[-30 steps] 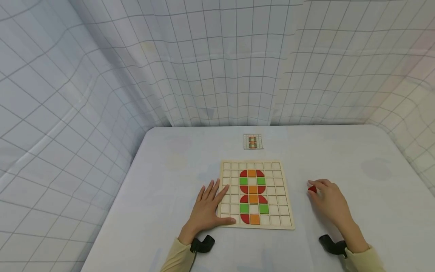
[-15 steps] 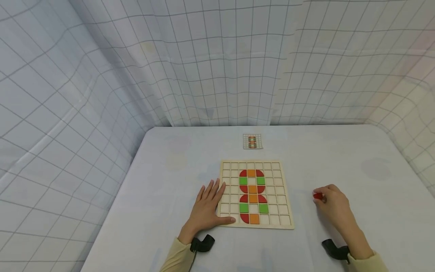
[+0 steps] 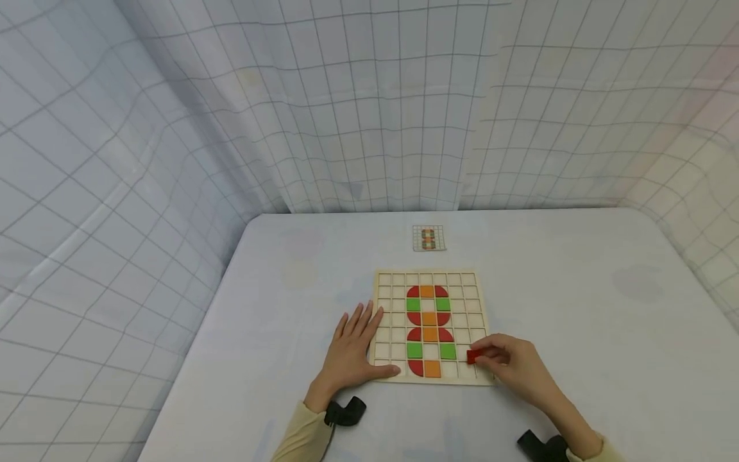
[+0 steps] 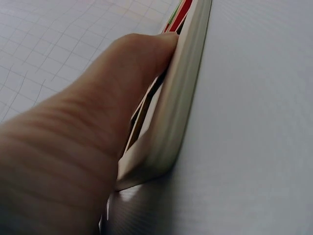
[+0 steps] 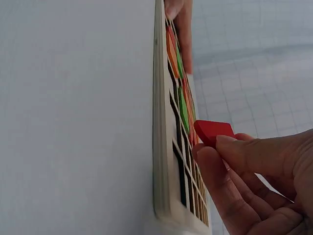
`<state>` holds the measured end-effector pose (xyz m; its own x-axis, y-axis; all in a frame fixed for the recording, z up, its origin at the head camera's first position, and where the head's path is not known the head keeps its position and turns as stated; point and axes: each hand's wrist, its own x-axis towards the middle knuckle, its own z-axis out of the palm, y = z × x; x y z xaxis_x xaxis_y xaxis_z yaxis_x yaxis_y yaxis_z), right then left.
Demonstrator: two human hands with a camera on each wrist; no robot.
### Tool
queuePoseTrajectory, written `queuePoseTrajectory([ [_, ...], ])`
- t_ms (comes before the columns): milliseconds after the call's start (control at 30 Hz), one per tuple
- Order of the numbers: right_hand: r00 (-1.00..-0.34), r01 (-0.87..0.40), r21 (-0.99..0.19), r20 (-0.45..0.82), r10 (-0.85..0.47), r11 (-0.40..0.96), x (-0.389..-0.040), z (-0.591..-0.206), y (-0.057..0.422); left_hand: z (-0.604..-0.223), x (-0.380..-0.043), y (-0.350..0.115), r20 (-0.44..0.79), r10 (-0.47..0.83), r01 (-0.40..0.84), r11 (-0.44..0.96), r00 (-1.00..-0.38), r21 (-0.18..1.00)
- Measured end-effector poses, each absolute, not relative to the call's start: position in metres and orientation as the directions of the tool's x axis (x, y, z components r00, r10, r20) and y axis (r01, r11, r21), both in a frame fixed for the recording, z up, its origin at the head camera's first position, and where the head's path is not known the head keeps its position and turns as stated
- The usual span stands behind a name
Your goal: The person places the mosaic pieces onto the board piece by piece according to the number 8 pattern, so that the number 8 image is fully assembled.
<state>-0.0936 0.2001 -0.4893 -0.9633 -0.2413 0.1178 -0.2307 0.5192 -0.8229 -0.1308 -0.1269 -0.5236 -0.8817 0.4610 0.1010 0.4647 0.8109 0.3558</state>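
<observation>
A wooden grid board (image 3: 475,299) lies flat on the white table, with red, orange and green tiles set in its cells in a figure-eight shape. My left hand (image 3: 349,359) rests on the board's left edge, fingers spread and straight; in the left wrist view the thumb (image 4: 142,54) lies over the near rim. Between thumb and fingertips my right hand (image 3: 519,369) pinches a red tile (image 5: 213,131), held above the lower right cells. The lowest tile row shows a red tile (image 3: 416,367) and an orange tile (image 3: 432,368), with a bare cell (image 3: 450,369) to their right.
Behind the board lies a small card (image 3: 428,238) printed with a similar figure-eight pattern on a grid. White checked curtains (image 3: 375,128) hang around the back and sides of the table (image 3: 277,289).
My right hand has carried the red tile leftward from the table at right to over the board's lower right part. The left hand has stayed in place on the board.
</observation>
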Motion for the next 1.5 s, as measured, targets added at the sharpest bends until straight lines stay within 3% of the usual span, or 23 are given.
queuePoseTrajectory([
  [133,-0.948,-0.162,-0.874,0.008,-0.319,0.459,-0.093,-0.489,0.185,-0.523,-0.131,-0.126,0.103,0.463,0.468,0.810,-0.880,0.352],
  [333,-0.935,-0.132,-0.868,-0.051,-0.350,0.478,-0.093,-0.489,0.175,-0.524,-0.130,-0.126,0.095,0.464,0.465,0.811,-0.881,0.353],
  [767,-0.892,-0.332,-0.803,0.098,-0.441,0.495,-0.099,-0.498,0.173,-0.525,-0.129,-0.127,0.107,0.458,0.465,0.817,-0.882,0.341],
  [1200,-0.888,-0.368,-0.768,0.123,-0.444,0.524,-0.098,-0.500,0.172,-0.524,-0.127,-0.128,0.094,0.461,0.462,0.814,-0.883,0.351],
  [1500,-0.912,-0.316,-0.783,0.096,-0.398,0.536,-0.099,-0.503,0.175,-0.525,-0.130,-0.127,0.114,0.465,0.474,0.811,-0.878,0.343],
])
